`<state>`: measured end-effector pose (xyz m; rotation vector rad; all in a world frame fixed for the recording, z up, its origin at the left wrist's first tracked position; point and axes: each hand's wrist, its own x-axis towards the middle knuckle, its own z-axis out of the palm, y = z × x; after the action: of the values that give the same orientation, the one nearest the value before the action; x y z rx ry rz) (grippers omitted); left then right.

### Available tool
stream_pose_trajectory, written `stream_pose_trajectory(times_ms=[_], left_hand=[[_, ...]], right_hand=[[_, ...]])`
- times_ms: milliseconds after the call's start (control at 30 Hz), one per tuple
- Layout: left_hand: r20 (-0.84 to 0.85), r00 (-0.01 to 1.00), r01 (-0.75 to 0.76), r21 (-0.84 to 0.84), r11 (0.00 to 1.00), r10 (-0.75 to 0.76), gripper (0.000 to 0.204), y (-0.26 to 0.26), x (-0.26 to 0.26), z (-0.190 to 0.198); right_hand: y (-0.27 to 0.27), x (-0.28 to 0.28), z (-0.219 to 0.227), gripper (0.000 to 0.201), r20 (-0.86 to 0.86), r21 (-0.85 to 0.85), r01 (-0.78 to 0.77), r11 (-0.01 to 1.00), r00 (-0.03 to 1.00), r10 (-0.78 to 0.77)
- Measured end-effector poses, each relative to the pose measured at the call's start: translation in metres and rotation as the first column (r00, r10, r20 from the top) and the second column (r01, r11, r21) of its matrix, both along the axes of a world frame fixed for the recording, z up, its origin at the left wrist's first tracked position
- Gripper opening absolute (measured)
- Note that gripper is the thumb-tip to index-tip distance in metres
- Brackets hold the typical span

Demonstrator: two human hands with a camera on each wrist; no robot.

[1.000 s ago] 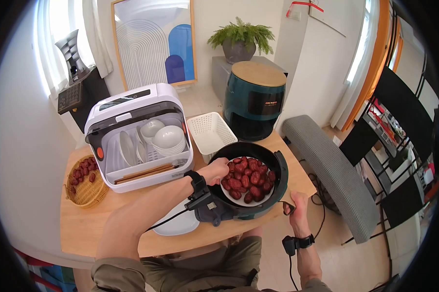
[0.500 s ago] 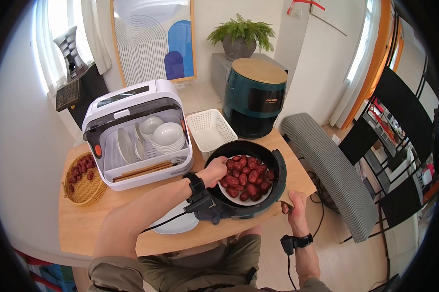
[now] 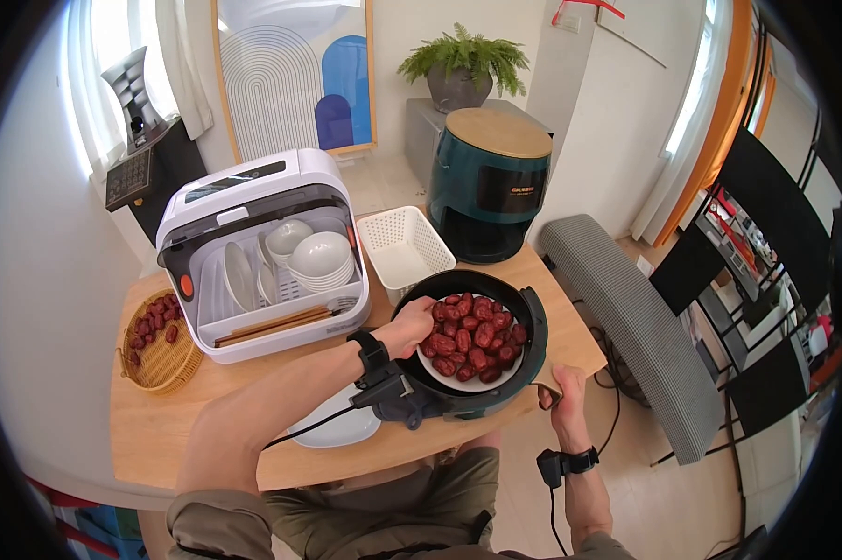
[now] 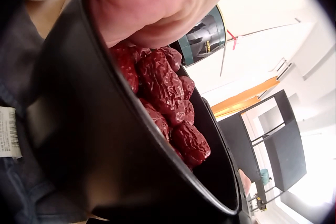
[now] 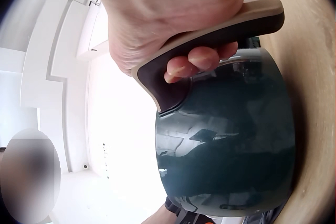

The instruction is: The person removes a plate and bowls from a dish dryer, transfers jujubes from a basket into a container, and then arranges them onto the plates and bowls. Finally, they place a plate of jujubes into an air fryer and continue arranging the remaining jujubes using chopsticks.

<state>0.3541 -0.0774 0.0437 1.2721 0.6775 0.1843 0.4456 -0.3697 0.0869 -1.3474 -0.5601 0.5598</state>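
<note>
Red dates (image 3: 474, 336) are heaped on a round white plate (image 3: 491, 381) inside the black-lined air fryer basket (image 3: 539, 322). My left hand (image 3: 408, 329) reaches over the basket's left rim and grips the plate's edge with curled fingers. In the left wrist view, that hand (image 4: 152, 6) is close against the wrinkled dates (image 4: 163, 82), its fingertips hidden. My right hand (image 3: 570, 397) holds the basket's handle, and the right wrist view shows its fingers wrapped round the tan-and-dark handle (image 5: 220, 32). Below the handle is the basket's glossy green front (image 5: 226, 134).
Behind the basket stand a white perforated bin (image 3: 407, 250) and the green air fryer body (image 3: 488, 187). At left are an open white dish cabinet (image 3: 262, 261) with bowls and a wicker basket (image 3: 174, 369) with dates. A white dish (image 3: 332, 429) lies under my left forearm.
Both hands keep their holds. The plate of dates and left hand shift slightly up and left in view, and the surrounding scene drifts a little too.
</note>
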Motion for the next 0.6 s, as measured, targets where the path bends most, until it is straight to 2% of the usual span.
stream_pose_trajectory(times_ms=[167, 233, 333, 500, 600], left_hand=[[0.023, 1.000, 0.008, -0.007, 1.000, -0.007, 0.034, -0.003, -0.005, 0.019], [-0.010, 0.998, 0.066, 0.034, 0.997, -0.065, 0.032, -0.001, -0.004, 0.023], [-0.010, 0.997, 0.076, 0.032, 0.997, -0.076, 0.032, -0.001, -0.005, 0.031], [0.020, 0.998, 0.063, 0.027, 0.998, -0.063, 0.032, -0.001, -0.008, 0.032], [0.013, 0.998, 0.058, 0.027, 0.998, -0.059, 0.032, -0.004, -0.011, 0.037]], right_hand=[[0.000, 0.001, -0.004, 0.040, -0.023, 0.016, 0.030, 0.999, 0.999, -0.030], [0.000, 0.003, -0.005, 0.040, -0.021, 0.022, 0.026, 0.999, 0.999, -0.026], [0.002, 0.003, -0.003, 0.043, -0.001, 0.007, 0.036, 0.999, 0.999, -0.036], [0.002, 0.005, -0.002, 0.046, 0.040, -0.002, 0.042, 0.999, 0.998, -0.042], [0.002, 0.005, -0.002, 0.041, -0.005, 0.027, 0.037, 0.999, 0.999, -0.037]])
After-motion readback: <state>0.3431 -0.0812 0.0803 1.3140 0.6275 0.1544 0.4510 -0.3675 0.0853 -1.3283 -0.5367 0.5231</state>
